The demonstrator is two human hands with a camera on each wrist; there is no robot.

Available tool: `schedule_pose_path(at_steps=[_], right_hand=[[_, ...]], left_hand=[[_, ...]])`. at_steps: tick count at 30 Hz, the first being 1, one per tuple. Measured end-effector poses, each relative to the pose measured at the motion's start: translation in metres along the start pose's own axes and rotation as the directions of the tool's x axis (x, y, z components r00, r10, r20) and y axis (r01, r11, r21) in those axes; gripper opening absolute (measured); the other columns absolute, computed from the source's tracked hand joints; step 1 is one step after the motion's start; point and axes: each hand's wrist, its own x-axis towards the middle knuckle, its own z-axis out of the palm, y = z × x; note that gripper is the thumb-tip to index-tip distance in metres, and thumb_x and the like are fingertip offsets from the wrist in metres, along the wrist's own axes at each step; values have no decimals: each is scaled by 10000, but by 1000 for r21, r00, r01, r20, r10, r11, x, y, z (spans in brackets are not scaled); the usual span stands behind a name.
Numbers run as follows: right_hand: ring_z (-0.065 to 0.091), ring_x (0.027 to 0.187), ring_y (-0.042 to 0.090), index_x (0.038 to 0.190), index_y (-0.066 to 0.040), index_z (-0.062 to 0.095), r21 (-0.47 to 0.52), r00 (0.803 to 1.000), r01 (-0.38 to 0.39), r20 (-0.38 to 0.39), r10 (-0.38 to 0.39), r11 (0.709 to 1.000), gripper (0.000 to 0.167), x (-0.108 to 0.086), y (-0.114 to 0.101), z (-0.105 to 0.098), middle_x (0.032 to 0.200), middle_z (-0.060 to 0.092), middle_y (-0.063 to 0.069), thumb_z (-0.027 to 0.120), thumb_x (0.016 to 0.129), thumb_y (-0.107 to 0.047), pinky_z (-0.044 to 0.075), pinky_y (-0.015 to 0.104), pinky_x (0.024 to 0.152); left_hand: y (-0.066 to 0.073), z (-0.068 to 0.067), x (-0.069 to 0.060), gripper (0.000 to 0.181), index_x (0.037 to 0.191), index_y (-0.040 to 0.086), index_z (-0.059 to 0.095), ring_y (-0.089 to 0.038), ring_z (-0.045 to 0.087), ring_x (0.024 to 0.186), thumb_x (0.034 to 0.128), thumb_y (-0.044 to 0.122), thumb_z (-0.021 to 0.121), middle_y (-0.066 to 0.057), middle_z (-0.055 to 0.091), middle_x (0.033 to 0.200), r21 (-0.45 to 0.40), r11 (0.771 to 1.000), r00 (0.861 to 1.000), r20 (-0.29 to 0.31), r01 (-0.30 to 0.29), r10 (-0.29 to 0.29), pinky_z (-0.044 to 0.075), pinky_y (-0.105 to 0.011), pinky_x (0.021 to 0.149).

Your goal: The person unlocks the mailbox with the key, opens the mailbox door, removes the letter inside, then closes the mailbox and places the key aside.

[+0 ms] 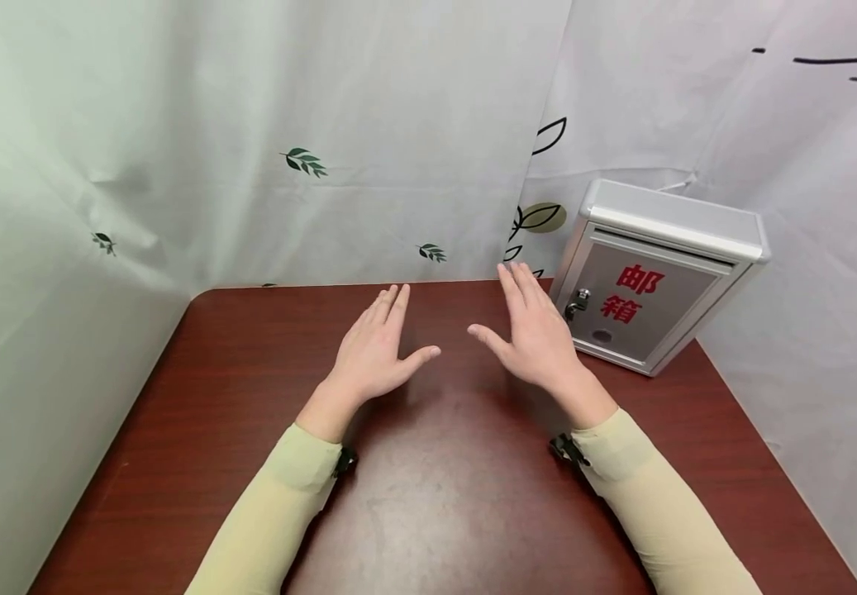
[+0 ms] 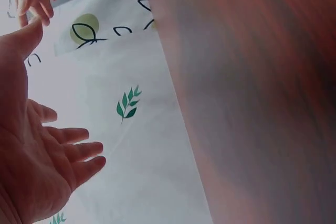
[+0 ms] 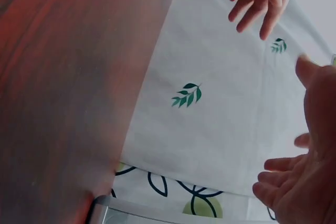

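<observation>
Both hands are held apart over the table, fingers pointing toward the back and thumbs toward each other, with nothing in them. The left hand [image 1: 373, 351] is left of the middle in the head view; its palm [image 2: 31, 166] fills the left side of the left wrist view. The right hand [image 1: 540, 339] is just left of a silver metal box [image 1: 644, 297], whose front door carries red characters and a small lock with keys. In the right wrist view the right hand [image 3: 310, 171] is at the right edge, and the box's edge [image 3: 136, 213] shows at the bottom.
The dark red wooden table [image 1: 197, 397] has a straight back edge. Behind and on both sides hangs a white curtain [image 1: 368, 124] with leaf prints. The box stands at the table's back right, close to the curtain.
</observation>
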Motion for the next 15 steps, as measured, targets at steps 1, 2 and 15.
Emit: schedule_pose_path(at_steps=[1, 2, 15], right_hand=[[244, 1686, 371, 1764, -60, 274, 11, 1000, -8, -16, 8, 1000, 1033, -1, 1, -1, 1795, 305, 209, 769, 1021, -578, 318, 629, 1303], [278, 1674, 376, 1758, -50, 287, 19, 999, -10, -37, 11, 1000, 1009, -3, 1, -3, 1784, 330, 212, 767, 1030, -559, 336, 633, 1292], [493, 1534, 452, 1687, -14, 424, 19, 982, -21, -186, 24, 1000, 911, -44, 24, -26, 1721, 450, 209, 844, 988, -419, 470, 687, 1164]], left_hand=[[2, 1, 2, 1130, 1799, 93, 121, -373, 242, 1688, 1028, 753, 617, -189, 236, 1827, -13, 1000, 1000, -9, -4, 4, 276, -540, 1341], [4, 3, 3, 1114, 1798, 94, 130, -364, 262, 1682, 1034, 741, 618, -180, 255, 1823, -24, 1000, 1000, -19, -10, 10, 304, -544, 1329], [30, 13, 24, 956, 1748, 69, 339, -322, 458, 1587, 1061, 652, 659, -121, 414, 1764, -116, 992, 996, -82, -54, 44, 481, -573, 1203]])
